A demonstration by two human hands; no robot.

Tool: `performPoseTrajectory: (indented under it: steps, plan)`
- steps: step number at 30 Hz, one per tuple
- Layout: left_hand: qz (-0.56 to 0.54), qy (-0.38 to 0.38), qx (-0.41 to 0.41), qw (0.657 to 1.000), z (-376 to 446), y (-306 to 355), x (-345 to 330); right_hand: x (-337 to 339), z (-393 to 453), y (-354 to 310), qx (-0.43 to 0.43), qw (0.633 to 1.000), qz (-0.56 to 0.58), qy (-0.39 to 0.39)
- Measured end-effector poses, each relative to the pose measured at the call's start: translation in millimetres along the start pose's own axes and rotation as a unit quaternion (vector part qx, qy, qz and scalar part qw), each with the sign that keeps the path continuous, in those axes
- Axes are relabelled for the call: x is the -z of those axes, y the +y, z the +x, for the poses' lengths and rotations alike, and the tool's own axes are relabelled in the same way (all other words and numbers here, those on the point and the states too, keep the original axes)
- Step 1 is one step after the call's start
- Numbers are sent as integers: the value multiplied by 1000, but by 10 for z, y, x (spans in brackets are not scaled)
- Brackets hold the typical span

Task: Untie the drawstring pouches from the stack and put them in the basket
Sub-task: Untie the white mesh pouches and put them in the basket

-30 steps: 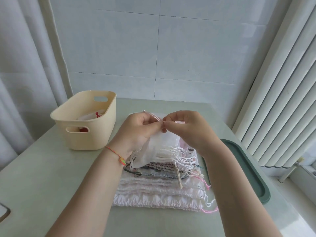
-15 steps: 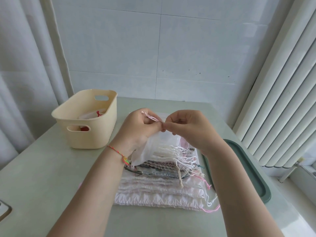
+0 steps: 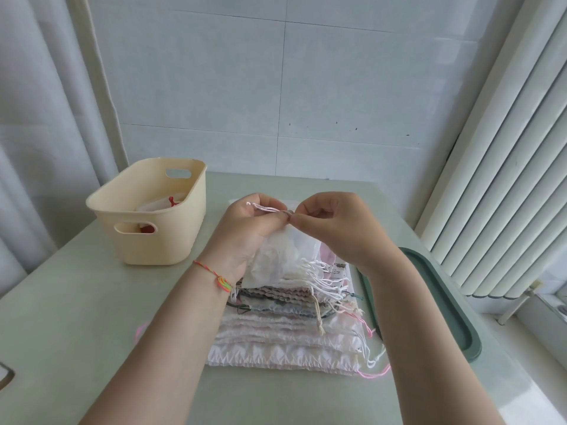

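At frame centre, the left hand [image 3: 245,233] and right hand [image 3: 333,228] pinch the pink drawstring [image 3: 267,208] of a white pouch [image 3: 280,259] above the stack [image 3: 291,326]; the basket [image 3: 150,213] sits left.

The basket [image 3: 159,237] is pale cream-yellow, with something red [image 3: 172,201] and white showing inside it; the held pouch [image 3: 277,259] is sheer white, its drawstring [image 3: 267,208] pale pink-white; the stack of pouches [image 3: 288,335] runs from white and pale pink satin with a quilted zigzag sheen to a grey-green patterned layer, trailing white, beige, dark green and bright pink cords; the bracelet [image 3: 222,279] is braided in orange, neon yellow and green; the table [image 3: 70,302] is pale sage green; the tray [image 3: 441,305] is dark green; the wall tiles [image 3: 276,87] are pale bluish white.
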State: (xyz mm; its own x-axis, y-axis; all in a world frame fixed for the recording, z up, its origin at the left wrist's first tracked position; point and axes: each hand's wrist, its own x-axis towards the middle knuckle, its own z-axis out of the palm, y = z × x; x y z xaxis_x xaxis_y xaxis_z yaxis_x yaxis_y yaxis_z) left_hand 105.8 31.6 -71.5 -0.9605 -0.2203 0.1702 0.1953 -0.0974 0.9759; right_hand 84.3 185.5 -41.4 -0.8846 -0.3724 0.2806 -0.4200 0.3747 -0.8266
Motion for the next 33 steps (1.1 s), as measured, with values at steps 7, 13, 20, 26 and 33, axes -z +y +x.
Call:
performPoseTrajectory:
  steps: [7, 13, 20, 26, 33]
  plan:
    - [63, -80, -15, 995, -14, -48, 10, 87, -3, 13, 44, 998, -44, -10]
    - [222, -126, -41, 966, -22, -28, -22, 26, -43, -36, 48, 991, -81, -98]
    - [33, -107, -21, 993, -30, -12, -14, 71, 46, 56, 17, 999, 1, 51]
    - [5, -53, -79, 995, -42, -6, -50, 5, 72, 28, 5, 993, 21, 112]
    - [86, -10, -72, 994, -9, -5, -21, -50, 69, 12, 21, 992, -14, 120]
